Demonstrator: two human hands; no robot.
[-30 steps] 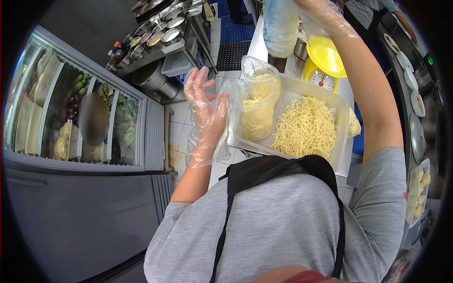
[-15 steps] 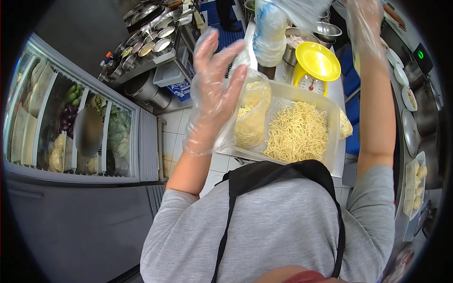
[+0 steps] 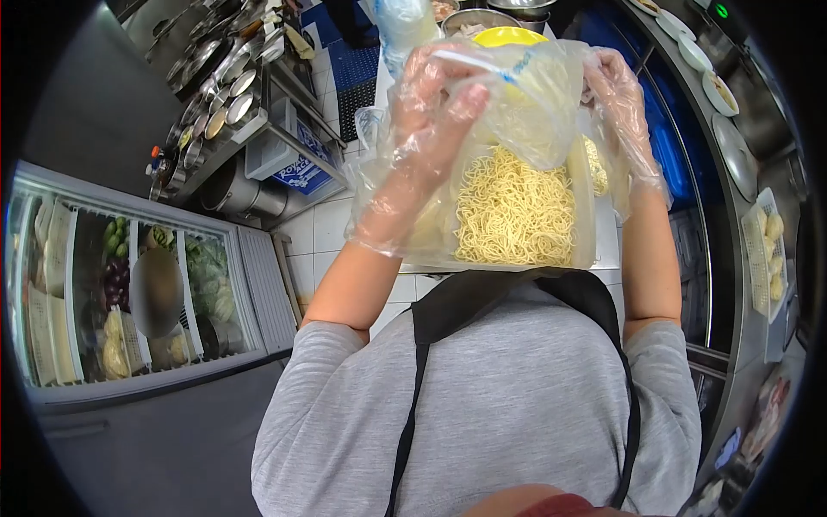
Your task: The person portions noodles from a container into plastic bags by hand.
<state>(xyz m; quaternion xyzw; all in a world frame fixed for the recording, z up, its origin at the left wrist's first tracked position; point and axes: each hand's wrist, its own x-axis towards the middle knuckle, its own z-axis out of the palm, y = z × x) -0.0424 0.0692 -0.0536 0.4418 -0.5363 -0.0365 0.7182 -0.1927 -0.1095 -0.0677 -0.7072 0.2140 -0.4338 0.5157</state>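
Note:
Both hands wear clear plastic gloves. A clear plastic bag [image 3: 538,108] with blue print is stretched between them, above a translucent bin [image 3: 584,215] of loose yellow noodles [image 3: 515,211]. My left hand [image 3: 426,116] has its fingers curled round the bag's left side. At the bag's right edge, my right hand [image 3: 613,86] pinches the plastic. Behind the bag, a yellow scale pan [image 3: 508,36] shows only in part. Bagged noodles [image 3: 595,168] lie beside the bin on the right. The left part of the bin is mostly hidden by my left hand and glove.
A roll of plastic bags [image 3: 405,26] stands beyond the bin. On the left are a glass-topped fridge [image 3: 250,284] and a rack of metal pots [image 3: 237,103]. White plates [image 3: 694,53] and a basket [image 3: 762,258] line the right-hand counter. Part of another person [image 3: 349,21] shows at the top.
My right hand has come down from the upper right with the bag, and my left hand has closed on its other side. The view has shifted, and the scale is now largely covered.

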